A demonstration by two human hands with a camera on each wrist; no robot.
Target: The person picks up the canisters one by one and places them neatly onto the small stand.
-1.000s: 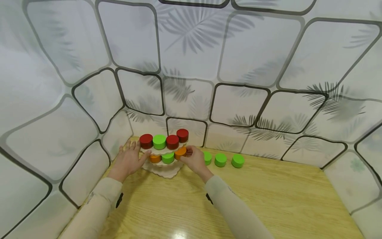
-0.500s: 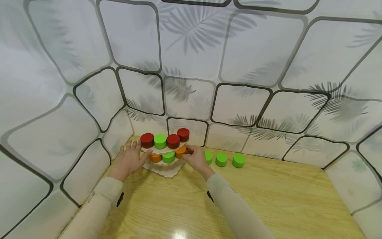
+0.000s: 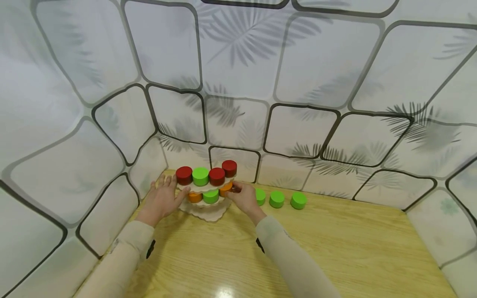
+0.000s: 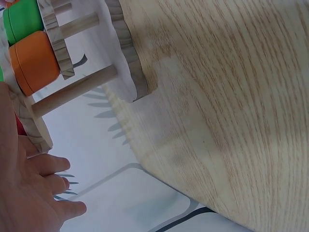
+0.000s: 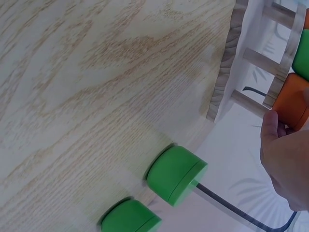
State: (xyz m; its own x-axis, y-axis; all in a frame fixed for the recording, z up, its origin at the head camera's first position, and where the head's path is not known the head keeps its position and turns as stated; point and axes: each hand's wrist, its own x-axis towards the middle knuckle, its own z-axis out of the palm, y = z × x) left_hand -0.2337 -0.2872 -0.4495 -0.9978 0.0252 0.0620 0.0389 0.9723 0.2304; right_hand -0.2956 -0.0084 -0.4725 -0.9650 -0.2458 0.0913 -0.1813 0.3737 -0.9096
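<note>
Seating an orange block point(image 5: 289, 99) on the stand point(image 3: 208, 214) looks like the step in hand, as far as I can judge. It's at the right end of the stand's middle tier, and the right hand point(image 3: 246, 199) has it pinched between thumb and fingers. Further left on that tier are a green block point(image 3: 211, 196) and another orange one point(image 3: 195, 197).

The left hand point(image 3: 162, 200) isn't gripping anything: it's by the stand's left end, fingers spread and pretty much straight, so my guess is it's bracing the thing. Can't tell how hard it presses, if at all.

On the stand's top tier, left to right, it goes red point(image 3: 184, 176), green point(image 3: 200, 176), then two more reds point(image 3: 217, 176), the last one set further back. Right of the stand, three loose greens point(image 3: 277, 199) are lined up on the table point(image 3: 231, 265), the nearest one partly behind the right hand.

For the next move, I'd say it calls for easing that pinch apart and backing out to the right of the stand, without dragging the orange along or bumping the tier above. Looks snug in there, so go gently. A steady left hand at the stand's other end would help too.
</note>
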